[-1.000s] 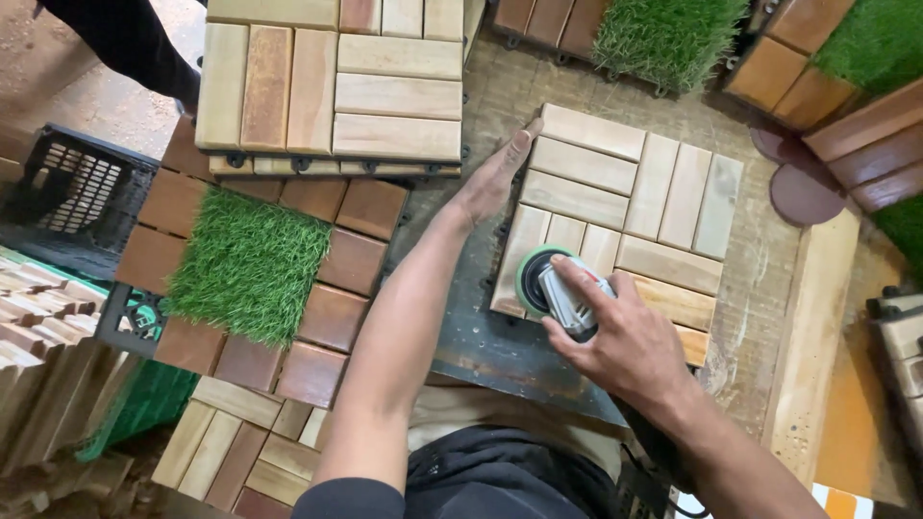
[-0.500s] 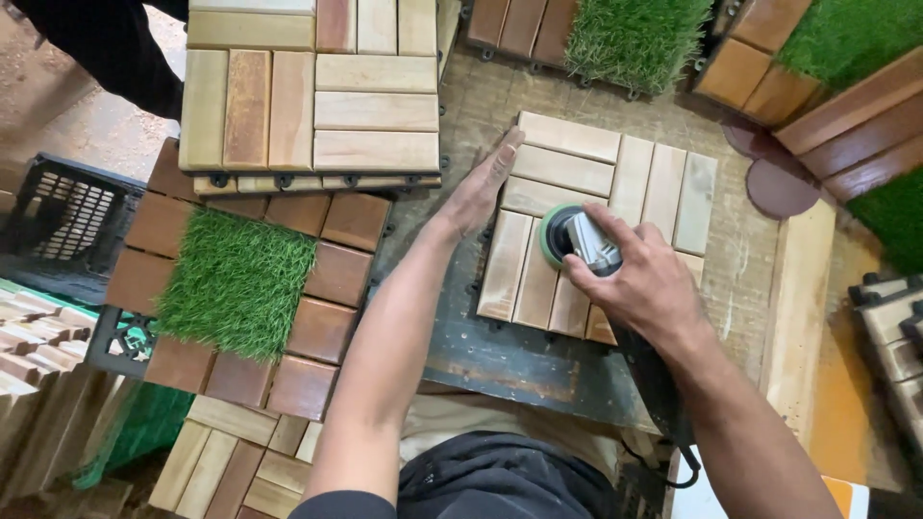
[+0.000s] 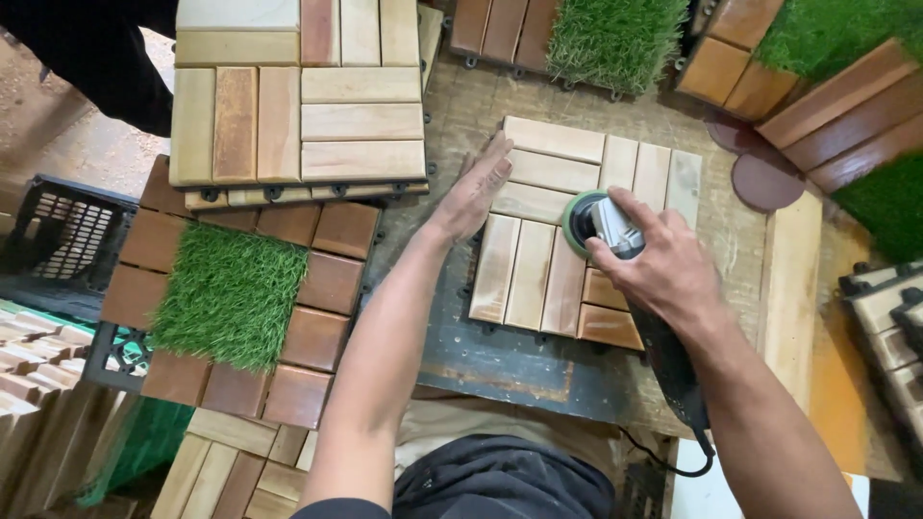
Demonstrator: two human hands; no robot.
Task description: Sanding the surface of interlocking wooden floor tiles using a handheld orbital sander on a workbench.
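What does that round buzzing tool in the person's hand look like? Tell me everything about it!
The sander has a round green-rimmed pad, a grey and black body and a black handle trailing a cord. It sits pad-down on the pale wooden slat tile, near the tile's middle. The right hand grips it from above, hiding most of the body. The left hand presses flat on the tile's left edge, not touching the sander.

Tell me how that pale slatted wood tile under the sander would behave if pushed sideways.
The wood tile looks rigid, so it would probably slide flat as one piece, not flex. The left hand presses its edge, suggesting it shifts easily. Lying flat, it is unlikely to tip or roll.
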